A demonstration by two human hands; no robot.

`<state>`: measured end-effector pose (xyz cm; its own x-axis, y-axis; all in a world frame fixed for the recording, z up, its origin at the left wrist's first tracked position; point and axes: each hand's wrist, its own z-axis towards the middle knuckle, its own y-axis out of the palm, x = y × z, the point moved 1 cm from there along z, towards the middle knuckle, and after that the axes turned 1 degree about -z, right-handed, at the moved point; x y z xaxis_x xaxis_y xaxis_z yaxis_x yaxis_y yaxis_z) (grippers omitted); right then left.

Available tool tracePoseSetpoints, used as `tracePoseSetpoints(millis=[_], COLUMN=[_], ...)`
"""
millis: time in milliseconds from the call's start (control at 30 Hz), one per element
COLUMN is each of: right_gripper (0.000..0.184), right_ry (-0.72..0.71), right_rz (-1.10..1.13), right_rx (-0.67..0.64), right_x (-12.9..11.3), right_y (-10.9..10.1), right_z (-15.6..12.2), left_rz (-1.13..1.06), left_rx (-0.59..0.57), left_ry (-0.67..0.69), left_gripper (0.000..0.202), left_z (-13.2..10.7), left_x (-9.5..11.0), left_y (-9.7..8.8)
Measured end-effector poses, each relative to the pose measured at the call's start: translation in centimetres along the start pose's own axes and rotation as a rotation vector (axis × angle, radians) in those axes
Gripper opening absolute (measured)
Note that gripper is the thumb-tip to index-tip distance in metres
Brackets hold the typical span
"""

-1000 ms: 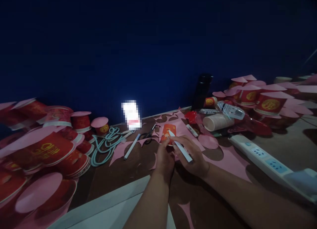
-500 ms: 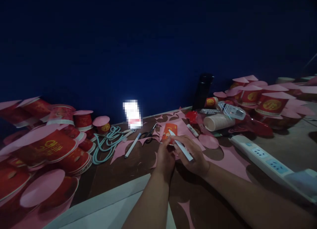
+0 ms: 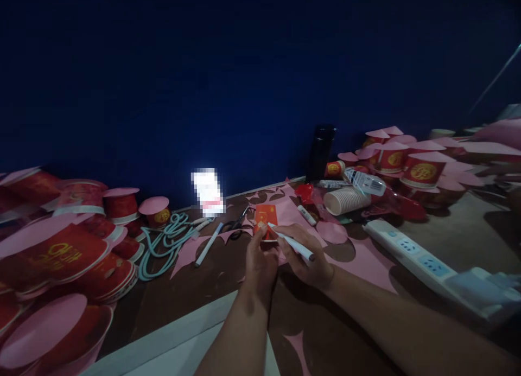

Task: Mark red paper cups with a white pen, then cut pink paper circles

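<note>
A small red paper cup [image 3: 266, 213] with gold print is in my left hand [image 3: 260, 256], its fingers wrapped round the lower part. My right hand [image 3: 307, 254] pinches a white marker [image 3: 295, 246], its tip close to the cup's printed side; whether it touches I cannot tell. Left of the hands lie a second white marker [image 3: 209, 246] and dark-handled scissors [image 3: 237, 224]. Pink paper with round cut-outs [image 3: 285, 202] spreads beneath and behind the cup. A small white tube [image 3: 306, 215] rests on it.
Red cups with pink discs [image 3: 77, 251] crowd the left side, and more red cups [image 3: 423, 170] the right. A pale green cable [image 3: 166, 246], a sleeve of paper cups [image 3: 345, 201], a plastic bottle [image 3: 366, 182], a black flask [image 3: 321, 151] and a power strip [image 3: 419, 254] lie around.
The whole view has shifted slightly, so things appear further left. The red cup now shows more of its face, and the marker still sits in my right hand near it.
</note>
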<state>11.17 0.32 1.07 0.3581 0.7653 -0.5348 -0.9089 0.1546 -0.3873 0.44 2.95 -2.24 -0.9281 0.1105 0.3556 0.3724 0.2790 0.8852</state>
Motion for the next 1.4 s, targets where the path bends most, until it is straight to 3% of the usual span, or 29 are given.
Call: tracePoseSetpoints(millis=[167, 333, 467, 667, 833, 1000, 1200, 1300, 1400], right_gripper=[0.039, 0.039, 0.034, 0.031, 0.033, 0.031, 0.039, 0.039, 0.036], right_ry=[-0.024, -0.039, 0.008, 0.015, 0.079, 0.147, 0.028, 0.092, 0.271], right_rz=[-0.047, -0.064, -0.057, -0.065, -0.044, -0.120, -0.051, -0.002, 0.084], right_rx=[0.056, 0.083, 0.096, 0.125, 0.098, 0.122, 0.092, 0.102, 0.168], right_x=[0.0, 0.1, 0.1, 0.4, 1.4, 2.1, 1.2, 1.4, 2.4], right_y=[-0.4, -0.5, -0.5, -0.7, -0.4, -0.4, -0.4, -0.1, 0.3], right_z=[0.1, 0.1, 0.0, 0.1, 0.0, 0.3, 0.4, 0.3, 0.2], left_rz=[-0.022, 0.004, -0.013, -0.041, -0.056, -0.061, -0.050, -0.037, -0.018], left_rx=[0.009, -0.058, -0.096, -0.056, -0.120, -0.036, -0.184, -0.170, -0.113], left_ry=[-0.001, 0.023, 0.059, 0.046, 0.052, -0.021, -0.037, -0.041, -0.027], left_gripper=[0.017, 0.021, 0.020, 0.020, 0.024, 0.041, 0.051, 0.046, 0.038], left_z=[0.1, 0.0, -0.1, -0.5, -0.7, -0.9, -1.2, -1.2, -1.2], left_x=[0.1, 0.1, 0.4, 0.9, 1.2, 1.3, 1.2, 1.2, 1.2], left_y=[-0.1, 0.2, 0.5, 0.8, 1.2, 1.5, 1.5, 1.5, 1.4])
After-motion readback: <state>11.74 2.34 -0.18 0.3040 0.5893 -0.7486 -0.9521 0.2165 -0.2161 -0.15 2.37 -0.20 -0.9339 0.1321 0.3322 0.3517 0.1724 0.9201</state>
